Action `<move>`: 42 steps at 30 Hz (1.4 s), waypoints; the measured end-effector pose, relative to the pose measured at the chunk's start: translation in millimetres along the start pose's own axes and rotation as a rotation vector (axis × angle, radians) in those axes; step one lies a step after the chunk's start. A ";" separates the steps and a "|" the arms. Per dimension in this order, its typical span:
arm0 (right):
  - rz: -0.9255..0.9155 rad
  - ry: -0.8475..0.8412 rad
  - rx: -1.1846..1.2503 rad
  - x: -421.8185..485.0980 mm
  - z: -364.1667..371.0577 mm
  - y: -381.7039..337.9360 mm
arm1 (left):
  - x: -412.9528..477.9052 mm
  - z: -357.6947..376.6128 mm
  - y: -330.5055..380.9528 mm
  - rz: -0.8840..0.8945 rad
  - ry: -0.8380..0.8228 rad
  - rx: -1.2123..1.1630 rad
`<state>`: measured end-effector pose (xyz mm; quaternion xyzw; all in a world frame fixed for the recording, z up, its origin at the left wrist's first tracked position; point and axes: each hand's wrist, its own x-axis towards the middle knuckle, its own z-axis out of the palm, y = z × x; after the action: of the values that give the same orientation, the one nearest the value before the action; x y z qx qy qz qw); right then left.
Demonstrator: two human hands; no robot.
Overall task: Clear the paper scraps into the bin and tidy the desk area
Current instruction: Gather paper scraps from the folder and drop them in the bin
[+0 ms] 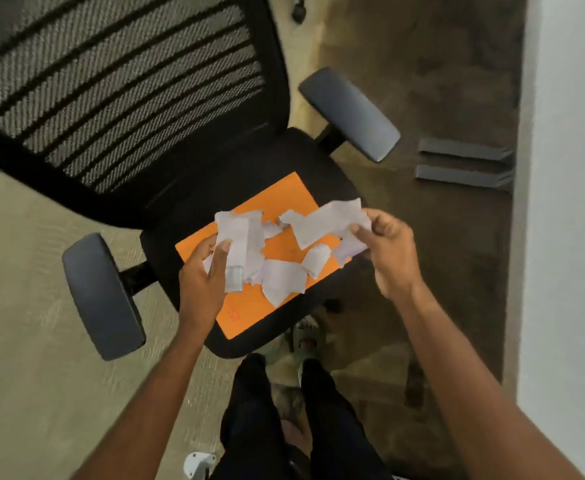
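White paper scraps (282, 280) lie loose on an orange sheet (246, 310) on the black chair seat (159, 244), and I see my left hand (201, 275) curled round a bunch of torn strips (239, 237) at the sheet's left edge while my right hand (393, 247) pinches a long strip (322, 220) between thumb and fingers above it
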<state>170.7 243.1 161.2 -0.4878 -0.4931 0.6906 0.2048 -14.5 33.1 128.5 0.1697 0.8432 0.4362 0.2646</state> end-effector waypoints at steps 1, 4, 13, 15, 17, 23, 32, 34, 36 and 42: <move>0.028 0.026 0.063 -13.5 -3.0 1.3 | -3.9 1.8 7.8 0.003 -0.011 0.004; 0.089 0.180 0.276 -56.8 -21.1 8.8 | -10.7 16.9 37.1 0.059 -0.153 0.010; 0.253 0.812 0.885 -198.9 -34.9 64.0 | -33.9 67.7 95.7 0.332 -0.591 0.177; 0.251 0.934 0.984 -233.7 -34.3 84.2 | -54.1 82.5 99.1 0.425 -0.682 0.239; 0.240 1.009 1.048 -262.7 -29.1 103.7 | -74.4 93.6 98.8 0.451 -0.794 0.288; 0.227 1.291 1.243 -353.2 -8.6 180.9 | -168.2 121.3 64.5 0.504 -1.177 0.457; 0.376 1.712 1.557 -474.2 53.1 309.4 | -312.1 127.7 -53.4 0.708 -1.662 0.963; 0.406 1.734 1.615 -491.0 69.0 343.9 | -335.3 124.0 -88.8 0.744 -1.711 1.105; 0.449 1.737 1.678 -506.2 84.0 384.9 | -355.3 124.2 -133.2 0.748 -1.735 1.191; 0.603 1.776 1.847 -523.1 112.1 487.7 | -394.6 139.0 -247.8 0.837 -1.761 1.343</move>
<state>399.4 -420.0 -17.4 -0.5440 0.5868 0.2356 0.5516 371.1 -220.4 -25.0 0.7794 0.3094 -0.3088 0.4488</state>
